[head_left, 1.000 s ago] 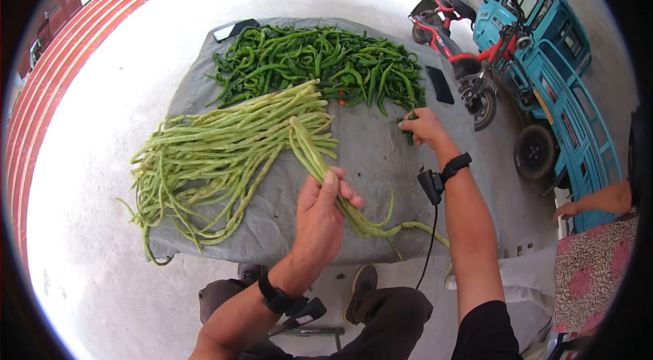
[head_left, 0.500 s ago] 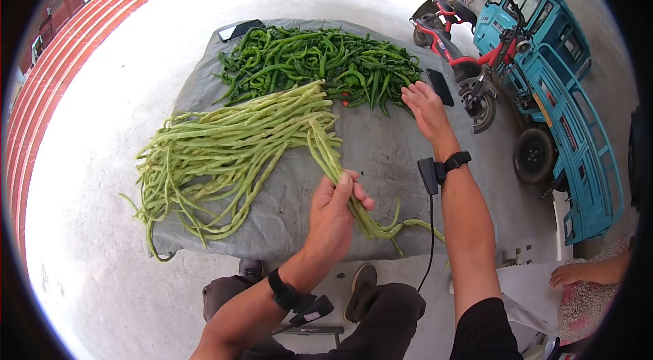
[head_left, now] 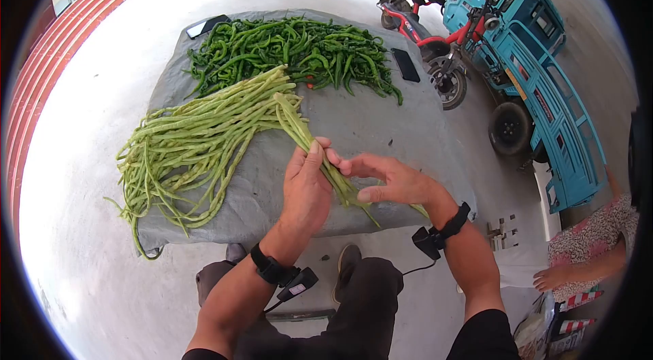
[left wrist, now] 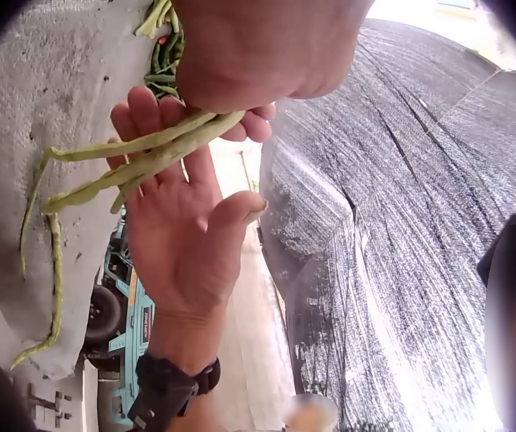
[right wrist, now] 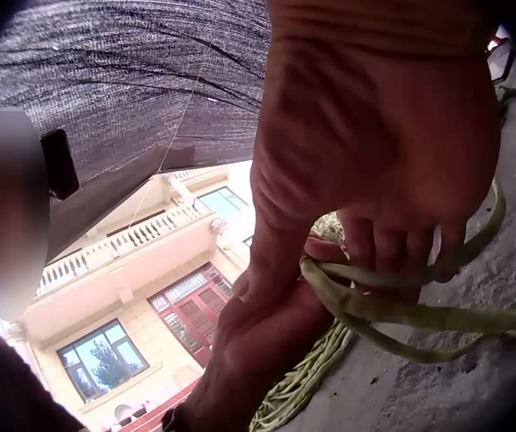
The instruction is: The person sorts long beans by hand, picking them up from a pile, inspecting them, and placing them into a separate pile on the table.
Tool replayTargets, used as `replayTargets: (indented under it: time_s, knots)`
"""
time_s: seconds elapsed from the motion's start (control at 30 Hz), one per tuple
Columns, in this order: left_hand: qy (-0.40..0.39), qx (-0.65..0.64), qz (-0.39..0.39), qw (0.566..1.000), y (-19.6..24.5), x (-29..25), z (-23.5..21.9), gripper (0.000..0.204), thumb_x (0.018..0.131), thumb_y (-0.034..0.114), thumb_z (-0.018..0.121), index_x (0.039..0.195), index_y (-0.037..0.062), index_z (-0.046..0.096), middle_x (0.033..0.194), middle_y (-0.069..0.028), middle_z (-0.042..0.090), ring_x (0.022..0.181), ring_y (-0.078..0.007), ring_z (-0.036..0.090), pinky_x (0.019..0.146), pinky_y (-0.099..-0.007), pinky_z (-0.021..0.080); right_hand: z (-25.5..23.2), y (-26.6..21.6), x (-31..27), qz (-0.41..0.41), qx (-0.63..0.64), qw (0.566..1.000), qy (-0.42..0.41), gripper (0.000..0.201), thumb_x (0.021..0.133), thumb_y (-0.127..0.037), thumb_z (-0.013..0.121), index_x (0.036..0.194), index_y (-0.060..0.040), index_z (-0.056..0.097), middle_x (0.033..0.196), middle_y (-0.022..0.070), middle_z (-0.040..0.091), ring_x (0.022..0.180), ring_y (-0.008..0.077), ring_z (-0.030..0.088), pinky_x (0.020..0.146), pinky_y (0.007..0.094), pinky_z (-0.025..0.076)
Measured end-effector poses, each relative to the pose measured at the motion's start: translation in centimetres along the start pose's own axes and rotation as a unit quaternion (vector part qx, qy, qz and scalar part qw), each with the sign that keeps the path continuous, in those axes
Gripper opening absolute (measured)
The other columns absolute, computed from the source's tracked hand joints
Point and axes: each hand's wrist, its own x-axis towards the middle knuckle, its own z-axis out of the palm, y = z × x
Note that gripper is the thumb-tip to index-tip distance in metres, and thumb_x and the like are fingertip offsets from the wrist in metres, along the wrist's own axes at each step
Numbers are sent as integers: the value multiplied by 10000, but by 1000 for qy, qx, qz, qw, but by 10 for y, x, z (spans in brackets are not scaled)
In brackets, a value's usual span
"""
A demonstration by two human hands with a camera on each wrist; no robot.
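Note:
My left hand [head_left: 307, 186] grips a small bunch of long beans [head_left: 292, 118], its upper ends sticking out toward the bean pile. My right hand [head_left: 398, 180] has come up to the bunch from the right, thumb apart from the fingers. Its palm faces up in the left wrist view, and the lower bean ends [left wrist: 150, 164] lie across its extended fingers [left wrist: 145, 112]. Some of these ends bend and hang over the grey cloth. A large pile of long beans [head_left: 197, 132] lies left of the hands. Beyond it spreads a heap of green chili peppers [head_left: 286, 50].
Grey cloth [head_left: 354, 129] covers the table. A dark phone [head_left: 406, 64] lies right of the peppers, another device [head_left: 207, 25] at the far left corner. A red bike [head_left: 435, 40] and a blue three-wheeled truck [head_left: 537, 67] stand to the right. Another person's hand [head_left: 554, 278] shows at lower right.
One second ago my right hand held a green pepper by the heap's right edge. It let go there and moved back to the bean bunch. My left hand kept its grip.

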Motion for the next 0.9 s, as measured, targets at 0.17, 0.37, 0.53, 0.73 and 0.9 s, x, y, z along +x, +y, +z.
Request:
replayTargets:
  time_s: [0.17,0.37,0.53,0.73,0.9]
  knots:
    - [-40,-25,11,999,5,1,7,243,1142,252,501,1239,41,572,943,-29,579,898,-189,602,871,-368,520,39,0,-21,74,-171,982,25,427,925,-304,790,1201,-21,628,1026,131,722,989,255,694,870,422,529]
    - [-46,8,8,999,-7,4,8,239,1142,247,497,1246,46,575,965,-38,596,957,-207,619,927,-389,518,32,-8,-67,107,-154,975,118,299,932,-247,725,1082,-16,607,839,187,642,799,393,627,729,466,487]
    - [-46,61,-50,996,-37,-1,15,240,1147,257,479,1243,62,581,1049,-83,683,1119,-282,674,1000,-440,522,33,-17,-121,53,-310,927,203,235,959,-158,695,1137,-26,617,798,168,618,763,343,622,722,423,485]
    - [-17,128,-123,984,-76,-4,31,242,1152,255,458,1244,70,583,1145,-105,720,1147,-277,671,1005,-445,511,15,-27,-173,167,-153,963,149,254,980,-164,680,1188,-27,629,807,100,671,705,237,662,677,377,519]
    - [-23,220,-131,966,-108,31,54,242,1140,272,480,1221,88,615,1171,-73,710,1163,-217,631,992,-418,486,-21,4,-194,208,-6,956,207,297,987,-203,692,1220,-20,666,790,11,673,674,96,642,627,281,533]
